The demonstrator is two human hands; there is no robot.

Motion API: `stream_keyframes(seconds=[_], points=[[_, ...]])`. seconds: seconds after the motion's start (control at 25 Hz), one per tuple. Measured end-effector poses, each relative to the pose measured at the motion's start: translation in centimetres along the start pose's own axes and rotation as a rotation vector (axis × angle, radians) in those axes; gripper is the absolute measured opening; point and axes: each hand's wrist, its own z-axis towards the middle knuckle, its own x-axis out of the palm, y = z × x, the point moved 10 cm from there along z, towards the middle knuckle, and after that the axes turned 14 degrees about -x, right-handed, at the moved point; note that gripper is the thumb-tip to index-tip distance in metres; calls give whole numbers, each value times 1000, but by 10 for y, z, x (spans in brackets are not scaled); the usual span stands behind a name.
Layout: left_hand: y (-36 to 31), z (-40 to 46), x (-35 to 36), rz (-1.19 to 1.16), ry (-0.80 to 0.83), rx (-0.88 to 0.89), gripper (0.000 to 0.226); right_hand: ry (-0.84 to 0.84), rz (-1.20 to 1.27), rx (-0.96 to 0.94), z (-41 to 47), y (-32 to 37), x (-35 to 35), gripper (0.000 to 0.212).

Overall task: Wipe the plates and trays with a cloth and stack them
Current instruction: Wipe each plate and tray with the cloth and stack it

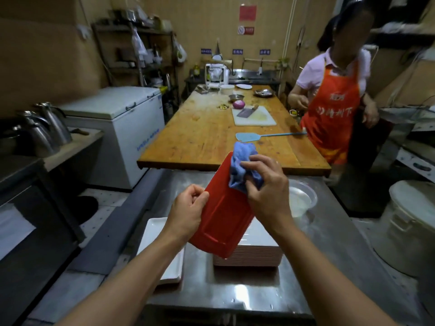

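Observation:
A red rectangular tray (223, 217) is held tilted in the air over the steel counter. My left hand (188, 208) grips its left edge, thumb on the inner face. My right hand (266, 187) grips a bunched blue cloth (242, 165) and presses it against the tray's upper right edge. Below the tray stands a stack of several rectangular trays (256, 252), white on top with pinkish edges. A white rectangular plate (164, 245) lies to the left of that stack, partly under my left forearm.
A clear plastic bowl (303, 198) sits on the steel counter (329, 243) right of the tray. Beyond is a wooden table (204, 137) with a cutting board, cleaver and blue fly swatter. A person in an orange apron (332, 109) stands at its right. A large white pot (409, 229) stands far right.

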Motion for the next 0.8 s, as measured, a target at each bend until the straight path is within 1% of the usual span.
stream_keyframes(seconds=[0.08,0.24,0.32,0.48,0.56,0.68,0.72,0.8], points=[[-4,-6,-11,-38,-16,12,15,58,-41,-90,9,24,19,20],[-15,-15,-20,-89,-22,33,16,157,-139,-169,20,43,46,30],[-16,-17,-25,-125,-40,21,16,200,-193,-222,22,44,52,32],[-19,-22,-28,-216,-36,-6,17,200,-185,-282,19,34,43,32],[-20,-25,-30,-282,-23,-27,17,165,-116,-230,14,16,31,28],[-26,-27,-32,-360,-10,-48,17,122,127,-59,4,-6,16,13],[-28,-26,-31,-399,-8,-60,17,111,183,11,2,-11,15,13],[-32,-24,-26,-468,-5,-84,16,69,243,136,-1,-16,17,22]])
